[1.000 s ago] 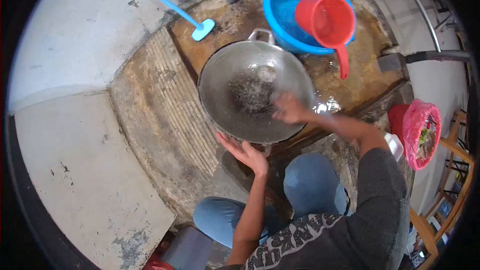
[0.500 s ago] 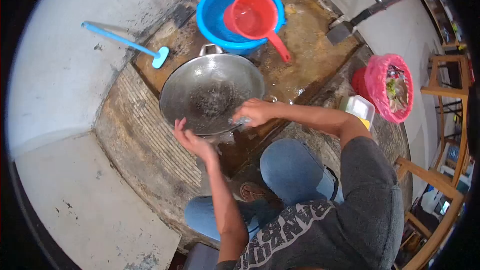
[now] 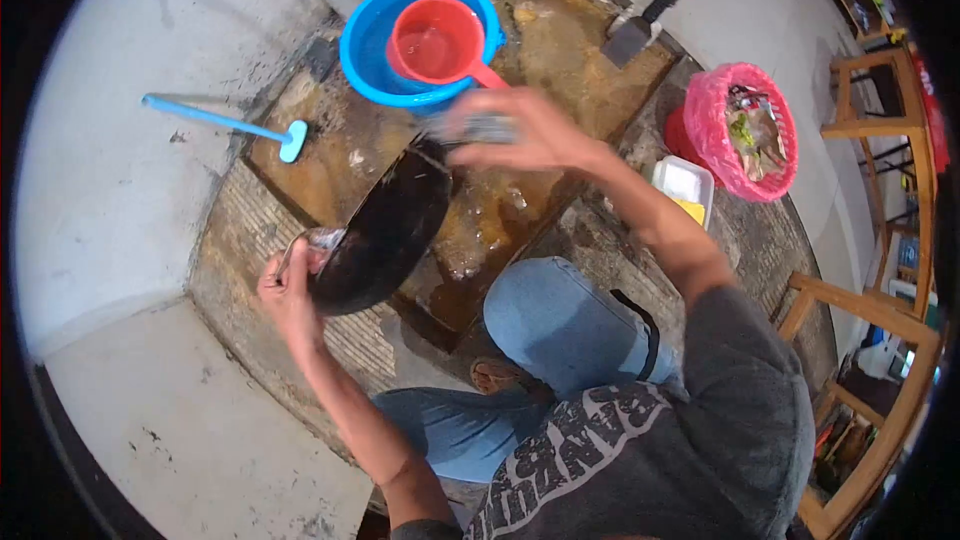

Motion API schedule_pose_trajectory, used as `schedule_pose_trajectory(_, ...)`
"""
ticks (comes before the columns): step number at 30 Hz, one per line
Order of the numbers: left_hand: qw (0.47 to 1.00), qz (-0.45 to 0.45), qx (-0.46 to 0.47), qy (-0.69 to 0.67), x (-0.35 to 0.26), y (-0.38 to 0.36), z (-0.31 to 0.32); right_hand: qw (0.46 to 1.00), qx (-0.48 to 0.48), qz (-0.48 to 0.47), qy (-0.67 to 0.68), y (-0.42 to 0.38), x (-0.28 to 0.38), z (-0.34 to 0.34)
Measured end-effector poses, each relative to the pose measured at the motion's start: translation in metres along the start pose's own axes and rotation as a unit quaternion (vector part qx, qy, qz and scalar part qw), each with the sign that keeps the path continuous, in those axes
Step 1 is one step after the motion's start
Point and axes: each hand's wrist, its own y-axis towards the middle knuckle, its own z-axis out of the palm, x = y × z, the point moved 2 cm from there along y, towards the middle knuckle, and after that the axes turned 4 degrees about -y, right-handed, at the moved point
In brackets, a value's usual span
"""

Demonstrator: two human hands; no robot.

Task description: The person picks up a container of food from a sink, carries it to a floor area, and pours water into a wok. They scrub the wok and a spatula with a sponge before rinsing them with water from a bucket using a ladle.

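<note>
The wok (image 3: 388, 230) is tipped up on its side, its blackened outer bottom facing me and most of its inner bowl turned away. My left hand (image 3: 290, 285) is closed around one loop handle at its lower left. At the upper end of the wok, my right hand (image 3: 530, 135) is smeared by motion, its fingers bent around a silvery scouring pad (image 3: 488, 128). Just behind stands a blue basin (image 3: 362, 80) of water, with a red dipper (image 3: 436, 38) resting in it and the dipper's handle reaching toward my right hand.
A blue long-handled brush (image 3: 225, 121) leans by the wall at left. To the right are a white tub with a yellow sponge (image 3: 684, 180) and a pink-lined trash bin (image 3: 735, 130). The floor (image 3: 470, 240) is wet. Wooden chair frames (image 3: 880, 310) stand at far right.
The wok has gone from lying bowl-up to tilted on its side. My left hand moved left and took its handle; my right hand rose toward the basin with the pad.
</note>
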Motion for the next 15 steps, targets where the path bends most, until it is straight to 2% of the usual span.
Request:
schedule_pose_trajectory(1, 0.999, -0.025, -0.035, -0.026, 0.002, -0.004, 0.005, 0.996, 0.001, 0.088, 0.023, -0.029, 0.000, -0.021)
schedule_pose_trajectory(2, 0.995, -0.050, -0.068, -0.051, 0.004, -0.008, 0.009, 0.993, -0.052, 0.106, -0.021, -0.061, -0.017, -0.037)
schedule_pose_trajectory(3, 0.993, -0.056, -0.091, -0.058, 0.009, -0.011, 0.007, 0.982, -0.056, 0.175, 0.043, -0.092, -0.022, -0.053)
schedule_pose_trajectory(4, 0.988, -0.052, -0.112, -0.094, 0.008, -0.013, 0.007, 0.959, -0.131, 0.249, 0.035, -0.133, -0.046, -0.066)
schedule_pose_trajectory(5, 0.981, -0.051, -0.133, -0.130, 0.008, -0.014, 0.008, 0.909, -0.199, 0.360, 0.069, -0.160, -0.043, -0.073)
schedule_pose_trajectory(6, 0.973, -0.049, -0.152, -0.165, 0.007, -0.015, 0.007, 0.903, -0.284, 0.305, -0.107, -0.190, -0.048, -0.076)
schedule_pose_trajectory(7, 0.971, -0.042, -0.162, -0.169, 0.004, -0.014, 0.005, 0.866, -0.283, 0.371, -0.182, -0.217, -0.058, -0.081)
schedule_pose_trajectory(9, 0.960, -0.059, -0.203, -0.186, 0.014, -0.007, -0.012, 0.857, -0.252, 0.365, -0.264, -0.249, -0.065, -0.081)
schedule_pose_trajectory(12, 0.942, -0.073, -0.226, -0.236, 0.040, 0.000, -0.032, 0.813, -0.133, 0.429, -0.371, -0.255, -0.081, -0.073)
schedule_pose_trajectory(13, 0.933, -0.078, -0.250, -0.245, 0.046, 0.001, -0.035, 0.812, -0.108, 0.402, -0.409, -0.247, -0.080, -0.069)
schedule_pose_trajectory(15, 0.917, -0.081, -0.282, -0.269, 0.055, 0.002, -0.038, 0.807, -0.080, 0.409, -0.418, -0.248, -0.093, -0.066)
